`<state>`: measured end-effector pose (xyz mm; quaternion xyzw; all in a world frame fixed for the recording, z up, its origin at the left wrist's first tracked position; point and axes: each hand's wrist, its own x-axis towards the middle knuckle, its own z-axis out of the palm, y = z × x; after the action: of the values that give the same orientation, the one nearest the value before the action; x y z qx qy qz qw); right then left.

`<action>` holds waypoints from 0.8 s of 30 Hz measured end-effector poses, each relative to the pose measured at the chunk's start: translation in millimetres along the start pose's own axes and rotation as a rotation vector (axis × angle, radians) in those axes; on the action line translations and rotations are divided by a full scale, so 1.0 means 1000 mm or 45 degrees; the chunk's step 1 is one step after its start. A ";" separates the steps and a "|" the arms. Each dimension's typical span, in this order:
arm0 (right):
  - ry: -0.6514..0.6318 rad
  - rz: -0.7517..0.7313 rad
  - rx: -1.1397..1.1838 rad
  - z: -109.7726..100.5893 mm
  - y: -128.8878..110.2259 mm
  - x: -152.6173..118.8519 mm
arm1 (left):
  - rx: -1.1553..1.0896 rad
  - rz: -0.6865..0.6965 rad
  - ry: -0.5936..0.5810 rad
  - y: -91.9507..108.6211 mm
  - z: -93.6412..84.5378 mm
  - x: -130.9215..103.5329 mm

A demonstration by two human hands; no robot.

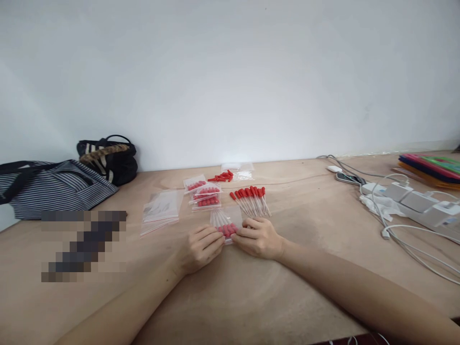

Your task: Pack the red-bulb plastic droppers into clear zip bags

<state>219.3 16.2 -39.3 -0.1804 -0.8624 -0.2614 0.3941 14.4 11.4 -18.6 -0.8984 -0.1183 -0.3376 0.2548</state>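
A small clear zip bag [232, 216] lies on the table between my hands, with several red-bulbed droppers inside it. The bulbs are at the near end, by the zip edge. My left hand [203, 245] is closed, its fingertips pinching the left side of that edge. On the right side, my right hand [259, 238] is closed on the same bag with thumb and fingers. Just beyond my right hand several loose droppers [256, 200] lie in a row, red bulbs pointing away. Filled zip bags [207, 197] overlap behind the left hand, and a stack of flat bags [161, 208] lies further left.
Loose red bulbs [223, 177] and a clear bag of thin tubes [244, 172] lie near the wall. Striped bag [61, 187] and black bag [120, 163] stand left. Right are a power strip with chargers [417, 201], white cables [402, 242] and coloured folders [431, 170].
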 end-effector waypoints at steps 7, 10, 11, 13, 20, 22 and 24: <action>-0.030 -0.002 0.022 0.009 -0.007 0.009 | -0.010 0.009 0.011 0.000 0.000 0.000; -0.020 0.024 0.028 0.010 -0.008 0.011 | 0.003 0.007 0.014 0.000 -0.001 0.002; -0.017 0.021 0.027 0.009 -0.008 0.011 | 0.007 0.009 0.008 0.000 -0.001 0.002; -0.021 -0.001 0.023 0.008 -0.007 0.010 | 0.009 0.017 -0.007 0.000 -0.002 0.001; -0.061 0.076 0.001 -0.003 0.005 -0.003 | 0.062 -0.011 0.020 -0.004 -0.010 -0.009; -0.055 0.125 -0.014 -0.006 0.007 -0.005 | 0.075 -0.015 0.032 -0.004 -0.011 -0.010; -0.051 0.189 -0.014 -0.007 0.008 -0.006 | 0.063 -0.015 0.048 -0.004 -0.012 -0.010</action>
<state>231.4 17.3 -37.7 -0.2512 -0.8530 -0.2324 0.3940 -0.9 8.0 -15.6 -0.8845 -0.1271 -0.3531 0.2771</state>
